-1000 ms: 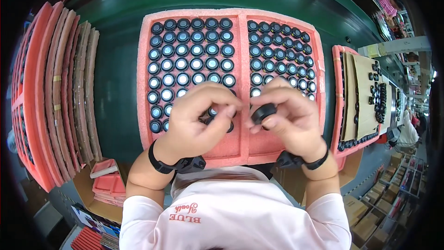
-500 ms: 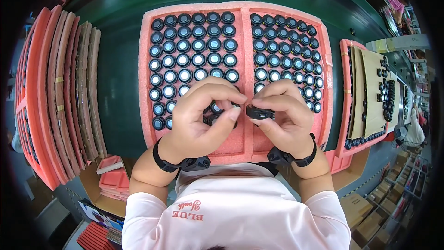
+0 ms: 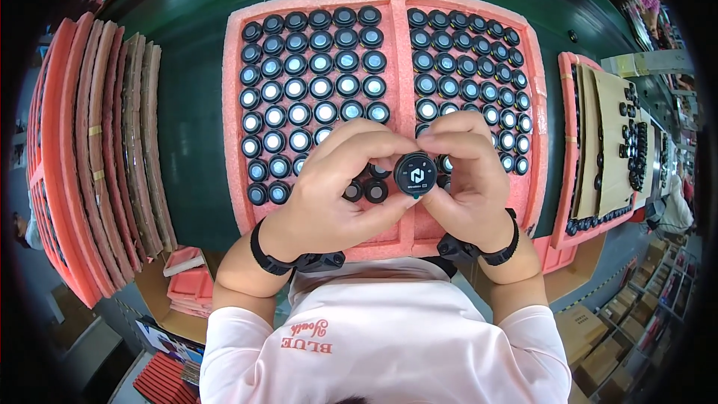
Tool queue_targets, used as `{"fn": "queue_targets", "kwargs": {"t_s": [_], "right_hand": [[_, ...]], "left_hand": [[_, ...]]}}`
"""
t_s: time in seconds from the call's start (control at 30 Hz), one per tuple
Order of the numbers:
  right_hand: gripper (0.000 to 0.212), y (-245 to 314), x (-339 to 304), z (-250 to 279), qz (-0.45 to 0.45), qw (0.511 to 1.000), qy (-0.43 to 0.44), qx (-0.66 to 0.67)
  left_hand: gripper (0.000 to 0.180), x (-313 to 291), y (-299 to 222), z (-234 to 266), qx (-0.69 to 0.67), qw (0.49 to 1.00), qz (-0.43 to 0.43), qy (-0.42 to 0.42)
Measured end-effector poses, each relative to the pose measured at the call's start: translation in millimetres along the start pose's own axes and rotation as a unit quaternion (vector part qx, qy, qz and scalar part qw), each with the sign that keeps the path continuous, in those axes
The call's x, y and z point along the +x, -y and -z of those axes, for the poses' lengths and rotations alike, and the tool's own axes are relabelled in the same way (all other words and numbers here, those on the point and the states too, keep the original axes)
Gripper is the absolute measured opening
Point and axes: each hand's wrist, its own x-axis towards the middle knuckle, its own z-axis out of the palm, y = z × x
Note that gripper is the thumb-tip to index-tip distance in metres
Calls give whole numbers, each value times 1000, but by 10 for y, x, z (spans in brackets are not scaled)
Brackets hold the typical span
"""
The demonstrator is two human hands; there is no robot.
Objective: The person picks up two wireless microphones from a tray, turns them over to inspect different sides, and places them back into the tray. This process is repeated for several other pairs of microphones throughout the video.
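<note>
Both hands meet over the middle of a pink foam tray [image 3: 402, 67]. Between their fingertips is a small round black device [image 3: 415, 173], its dark face turned up and showing a white mark. My left hand [image 3: 321, 187] pinches its left side with thumb and fingers. On the opposite side, the fingers of my right hand [image 3: 475, 191] close around the rim. Rows of similar black round devices [image 3: 321, 89] with pale, shiny centres fill both halves of the tray. My hands hide some of those in the lower rows.
A stack of pink foam trays [image 3: 75, 157] stands on edge at the left. At the right, another pink tray [image 3: 566, 142] carries cardboard sheets [image 3: 598, 150] and more black devices. The dark green work surface [image 3: 194, 105] lies beneath. Cartons [image 3: 587, 337] and shelving are beyond at lower right.
The black device has turned from edge-on to face up. My left hand has come across to it, so both hands now grip it. The tray appears slightly higher in the picture.
</note>
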Motion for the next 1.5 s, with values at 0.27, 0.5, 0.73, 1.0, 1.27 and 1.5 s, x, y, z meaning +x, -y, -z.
{"fn": "queue_targets", "kwargs": {"t_s": [0.27, 0.5, 0.73, 1.0, 1.27, 1.5], "right_hand": [[42, -6, -4, 18, -6, 1000, 16, 14], [39, -10, -41, 72, -61, 990, 21, 127], [38, 21, -63, -18, -57, 972, -11, 227], [33, 1, -25, 44, 14, 994, 28, 105], [32, 1, -2, 65, 40, 996, 33, 75], [32, -1, -15, 96, 61, 997, 51, 22]], "left_hand": [[44, -7, 2, 4, 5, 1000, -5, 4], [46, 0, -23, 20, 21, 1000, -6, 14], [39, -40, -16, -9, -48, 999, 13, -1], [29, -70, 11, 1, -50, 999, -14, -12], [30, -69, -4, 9, -36, 999, -23, -4], [29, -80, 14, 6, -31, 999, -33, -6]]}}
